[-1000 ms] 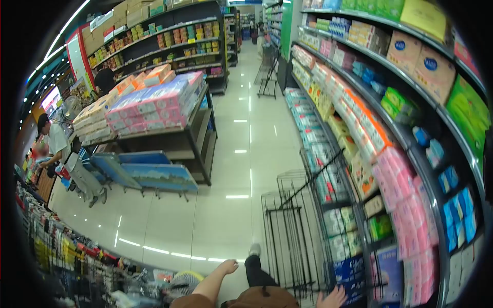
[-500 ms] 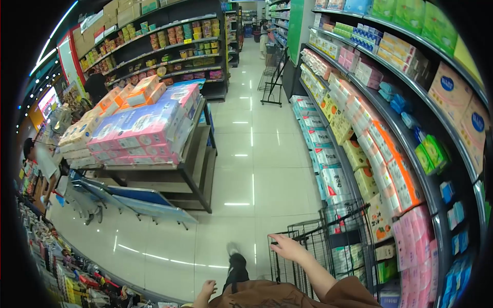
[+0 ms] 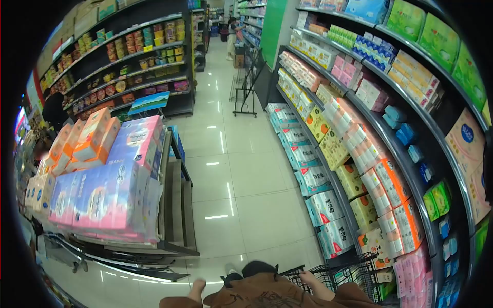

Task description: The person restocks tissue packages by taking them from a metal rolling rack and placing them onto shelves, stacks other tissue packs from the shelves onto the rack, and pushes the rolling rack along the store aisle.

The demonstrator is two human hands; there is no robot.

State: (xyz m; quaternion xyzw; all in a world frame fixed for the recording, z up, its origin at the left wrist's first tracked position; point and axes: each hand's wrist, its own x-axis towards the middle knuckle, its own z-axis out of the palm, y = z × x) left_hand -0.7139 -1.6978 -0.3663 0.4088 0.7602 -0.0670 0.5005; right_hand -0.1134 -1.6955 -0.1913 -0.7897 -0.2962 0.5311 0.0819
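Low in the view, my left hand (image 3: 198, 285) hangs beside my brown top, away from the goods; its fingers are too small and blurred to make out. My right hand (image 3: 308, 278) is at the near left edge of a black wire rack (image 3: 354, 274). Whether its fingers grip the wire cannot be seen. Tissue packs (image 3: 328, 208) line the low shelf beyond the rack. To the left, purple and pink tissue packs (image 3: 105, 197) and orange packs (image 3: 95, 133) are piled on a display table (image 3: 177, 205).
Shelves of tissue goods (image 3: 354, 97) run along the right side. Cup food shelves (image 3: 123, 61) stand at the back left. An empty black stand (image 3: 245, 97) is in the aisle (image 3: 221, 174), with a person (image 3: 231, 41) further off. Another person in dark clothing (image 3: 54, 110) is at the left.
The display table and right shelves appear nearer. My right hand, spread over the rack before, is now lower by its edge. The person in a white top at the left is out of view.
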